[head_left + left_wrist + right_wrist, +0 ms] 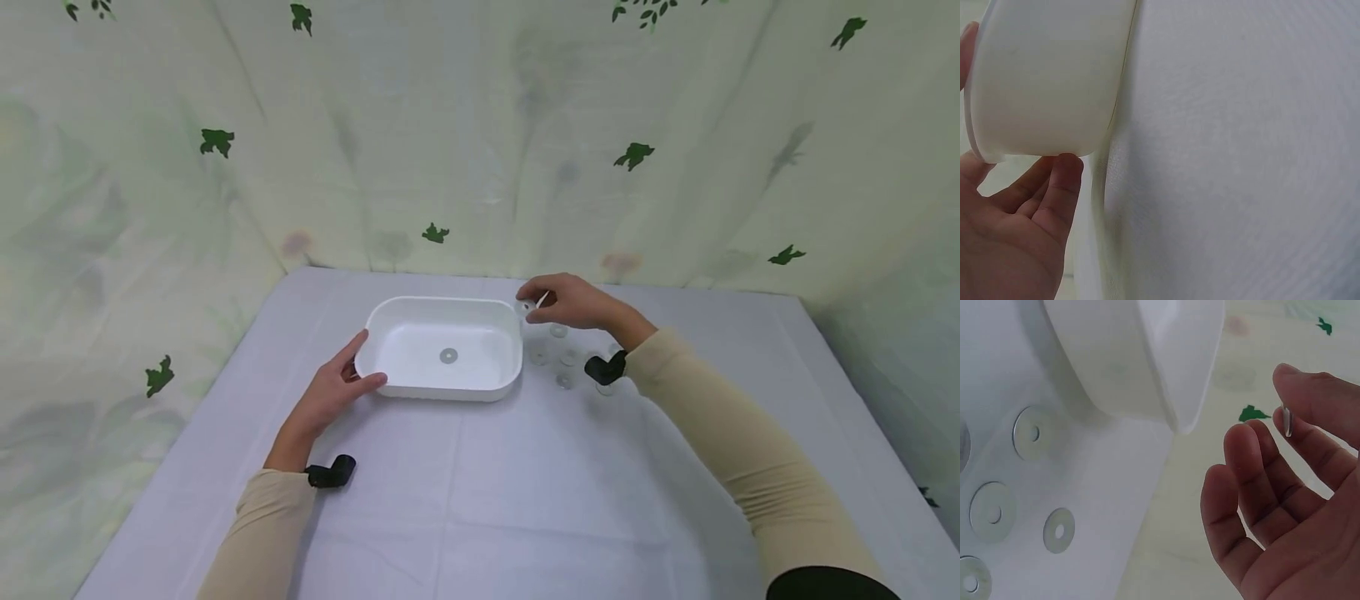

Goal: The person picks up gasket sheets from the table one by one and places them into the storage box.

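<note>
A white oblong plastic tub [438, 392] with rounded corners stands on the table, and one metal washer [448, 356] lies flat near the middle of its floor. My left hand [333, 392] grips the tub's left end, thumb at the front rim and fingers against the outer wall. Beyond the tub's right end, my right hand [573, 302] pinches another washer [1287, 421] between thumb and index finger, held edge-on in the right wrist view. The other fingers of that hand are loosely bent. Several loose washers [992, 512] lie on the cloth below it, to the tub's right.
A white cloth [465, 500] covers the table. Behind it hangs a pale curtain [480, 150] with green leaf shapes. Black wrist cameras [330, 472] sit on both wrists, the right one over some of the loose washers.
</note>
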The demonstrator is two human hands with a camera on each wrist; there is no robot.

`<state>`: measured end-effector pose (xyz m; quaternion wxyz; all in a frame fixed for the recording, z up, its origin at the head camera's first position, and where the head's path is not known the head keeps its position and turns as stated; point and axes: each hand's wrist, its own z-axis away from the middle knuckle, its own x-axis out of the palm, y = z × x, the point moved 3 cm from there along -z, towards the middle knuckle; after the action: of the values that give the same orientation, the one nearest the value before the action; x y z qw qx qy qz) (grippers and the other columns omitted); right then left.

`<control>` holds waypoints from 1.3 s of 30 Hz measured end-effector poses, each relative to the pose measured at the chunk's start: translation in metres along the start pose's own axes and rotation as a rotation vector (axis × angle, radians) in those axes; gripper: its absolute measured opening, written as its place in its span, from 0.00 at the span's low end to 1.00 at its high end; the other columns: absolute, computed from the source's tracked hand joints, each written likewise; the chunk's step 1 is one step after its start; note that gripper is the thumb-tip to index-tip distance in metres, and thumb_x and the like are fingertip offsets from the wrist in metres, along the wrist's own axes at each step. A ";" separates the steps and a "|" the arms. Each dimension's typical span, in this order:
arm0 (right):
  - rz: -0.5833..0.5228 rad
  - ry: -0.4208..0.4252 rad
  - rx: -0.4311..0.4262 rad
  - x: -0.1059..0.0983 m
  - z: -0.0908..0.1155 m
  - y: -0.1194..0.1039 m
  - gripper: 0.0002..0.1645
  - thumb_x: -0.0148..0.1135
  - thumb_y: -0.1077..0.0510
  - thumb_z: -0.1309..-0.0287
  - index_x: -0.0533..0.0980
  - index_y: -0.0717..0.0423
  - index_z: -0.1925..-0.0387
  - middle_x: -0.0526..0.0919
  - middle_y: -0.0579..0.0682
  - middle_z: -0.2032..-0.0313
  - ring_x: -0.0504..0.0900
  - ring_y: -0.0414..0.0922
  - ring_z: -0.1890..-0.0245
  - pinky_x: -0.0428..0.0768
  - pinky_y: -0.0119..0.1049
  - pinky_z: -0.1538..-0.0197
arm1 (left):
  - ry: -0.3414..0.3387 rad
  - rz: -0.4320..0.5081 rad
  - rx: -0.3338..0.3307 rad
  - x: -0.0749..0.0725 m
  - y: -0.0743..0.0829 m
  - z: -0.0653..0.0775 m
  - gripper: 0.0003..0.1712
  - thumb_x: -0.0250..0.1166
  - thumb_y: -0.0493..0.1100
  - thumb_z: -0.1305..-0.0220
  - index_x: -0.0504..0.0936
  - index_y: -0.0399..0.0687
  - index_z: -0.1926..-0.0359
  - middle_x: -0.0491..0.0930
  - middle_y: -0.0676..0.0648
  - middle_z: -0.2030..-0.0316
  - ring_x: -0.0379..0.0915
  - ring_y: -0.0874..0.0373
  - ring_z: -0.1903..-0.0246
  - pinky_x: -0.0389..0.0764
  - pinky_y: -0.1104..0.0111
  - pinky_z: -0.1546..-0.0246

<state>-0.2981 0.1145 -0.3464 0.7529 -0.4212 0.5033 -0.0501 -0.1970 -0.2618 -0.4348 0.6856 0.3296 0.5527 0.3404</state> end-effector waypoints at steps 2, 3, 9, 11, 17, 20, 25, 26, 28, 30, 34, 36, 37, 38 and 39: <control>0.006 0.000 -0.020 0.001 0.001 -0.005 0.25 0.64 0.56 0.37 0.75 0.52 0.39 0.79 0.53 0.41 0.80 0.52 0.44 0.80 0.46 0.44 | -0.005 -0.006 -0.002 0.001 0.001 -0.001 0.56 0.70 0.57 0.39 0.43 0.64 0.21 0.47 0.42 0.21 0.59 0.45 0.27 0.72 0.71 0.41; 0.007 0.000 -0.033 0.001 0.000 -0.007 0.25 0.64 0.56 0.37 0.75 0.53 0.39 0.79 0.54 0.41 0.80 0.52 0.44 0.80 0.46 0.44 | -0.006 -0.010 -0.002 0.002 0.002 -0.001 0.56 0.70 0.57 0.39 0.43 0.64 0.21 0.47 0.42 0.21 0.58 0.44 0.27 0.72 0.66 0.39; 0.007 0.002 -0.075 0.005 -0.005 -0.017 0.25 0.64 0.57 0.37 0.75 0.57 0.39 0.79 0.55 0.42 0.80 0.52 0.45 0.79 0.46 0.42 | -0.014 -0.029 -0.005 0.003 0.003 -0.002 0.56 0.69 0.58 0.39 0.42 0.64 0.21 0.47 0.41 0.21 0.59 0.44 0.27 0.71 0.65 0.39; 0.001 -0.005 -0.071 0.008 -0.010 -0.022 0.25 0.64 0.57 0.37 0.75 0.57 0.39 0.79 0.55 0.42 0.80 0.52 0.45 0.79 0.46 0.42 | -0.015 -0.039 -0.009 0.002 0.003 -0.001 0.57 0.70 0.59 0.39 0.42 0.65 0.21 0.48 0.40 0.21 0.59 0.45 0.28 0.71 0.72 0.42; -0.030 -0.005 -0.068 0.013 -0.024 -0.031 0.24 0.65 0.56 0.37 0.76 0.55 0.40 0.80 0.53 0.42 0.80 0.50 0.46 0.79 0.43 0.42 | -0.018 0.003 -0.001 0.001 0.004 -0.002 0.57 0.70 0.57 0.40 0.43 0.65 0.21 0.49 0.40 0.22 0.58 0.46 0.27 0.66 0.87 0.53; -0.056 0.001 -0.054 0.016 -0.026 -0.032 0.24 0.66 0.57 0.38 0.77 0.55 0.41 0.80 0.52 0.43 0.80 0.49 0.47 0.79 0.43 0.42 | -0.036 0.040 0.014 0.005 0.006 -0.004 0.57 0.71 0.55 0.40 0.43 0.64 0.21 0.46 0.42 0.21 0.55 0.45 0.25 0.66 0.90 0.55; -0.098 -0.027 -0.061 0.025 -0.031 -0.037 0.26 0.66 0.57 0.39 0.76 0.58 0.39 0.80 0.52 0.42 0.80 0.49 0.48 0.79 0.41 0.42 | -0.027 0.025 0.011 0.005 0.008 -0.004 0.56 0.70 0.55 0.39 0.43 0.65 0.21 0.46 0.41 0.21 0.56 0.45 0.26 0.66 0.90 0.56; -0.102 -0.033 -0.066 0.027 -0.034 -0.039 0.26 0.66 0.57 0.39 0.76 0.59 0.39 0.80 0.52 0.42 0.80 0.49 0.47 0.79 0.41 0.42 | -0.026 0.023 0.012 0.005 0.008 -0.005 0.56 0.70 0.55 0.39 0.42 0.65 0.21 0.46 0.41 0.21 0.56 0.45 0.26 0.66 0.91 0.56; -0.100 -0.042 -0.070 0.032 -0.040 -0.042 0.26 0.66 0.58 0.39 0.76 0.59 0.40 0.80 0.52 0.42 0.80 0.49 0.47 0.79 0.41 0.42 | -0.027 0.015 0.011 0.004 0.007 -0.006 0.56 0.70 0.56 0.39 0.42 0.66 0.21 0.46 0.41 0.21 0.56 0.45 0.26 0.66 0.90 0.55; -0.088 -0.050 -0.080 0.038 -0.049 -0.046 0.26 0.66 0.58 0.39 0.77 0.58 0.40 0.81 0.51 0.43 0.80 0.48 0.47 0.79 0.39 0.42 | -0.026 0.009 0.003 0.004 0.005 -0.006 0.57 0.70 0.57 0.39 0.42 0.66 0.21 0.45 0.42 0.21 0.55 0.45 0.25 0.65 0.90 0.54; -0.091 -0.068 -0.106 0.053 -0.067 -0.056 0.24 0.66 0.57 0.39 0.77 0.56 0.41 0.81 0.50 0.44 0.79 0.46 0.46 0.78 0.37 0.43 | -0.015 -0.002 -0.014 0.003 0.001 -0.003 0.57 0.69 0.58 0.38 0.41 0.65 0.21 0.44 0.43 0.21 0.53 0.45 0.25 0.65 0.89 0.53; -0.089 -0.074 -0.117 0.059 -0.074 -0.061 0.23 0.65 0.56 0.39 0.78 0.55 0.42 0.82 0.49 0.45 0.78 0.45 0.46 0.78 0.35 0.44 | -0.009 -0.008 -0.023 0.003 0.001 -0.002 0.56 0.69 0.57 0.38 0.40 0.64 0.21 0.45 0.43 0.21 0.54 0.44 0.25 0.66 0.89 0.53; -0.091 -0.074 -0.123 0.061 -0.076 -0.063 0.23 0.65 0.56 0.39 0.78 0.54 0.42 0.82 0.49 0.45 0.78 0.45 0.46 0.78 0.35 0.44 | -0.008 -0.010 -0.023 0.003 0.001 -0.002 0.56 0.68 0.56 0.37 0.40 0.64 0.20 0.45 0.42 0.21 0.54 0.44 0.25 0.66 0.89 0.54; -0.092 -0.074 -0.124 0.063 -0.078 -0.065 0.22 0.65 0.56 0.38 0.78 0.54 0.42 0.82 0.48 0.45 0.78 0.44 0.46 0.78 0.35 0.44 | -0.008 -0.009 -0.025 0.003 0.002 -0.002 0.56 0.68 0.56 0.37 0.41 0.64 0.20 0.45 0.42 0.21 0.55 0.44 0.25 0.66 0.89 0.54; -0.094 -0.072 -0.123 0.065 -0.080 -0.066 0.22 0.66 0.56 0.38 0.78 0.54 0.42 0.82 0.48 0.46 0.78 0.44 0.45 0.77 0.35 0.44 | -0.010 -0.009 -0.025 0.004 0.003 -0.002 0.55 0.68 0.56 0.37 0.41 0.64 0.20 0.46 0.42 0.21 0.55 0.44 0.25 0.66 0.90 0.54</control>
<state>-0.3072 -0.0067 -0.3584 0.7400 -0.4913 0.4578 -0.0391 -0.1990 -0.2568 -0.4350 0.6937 0.3204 0.5465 0.3427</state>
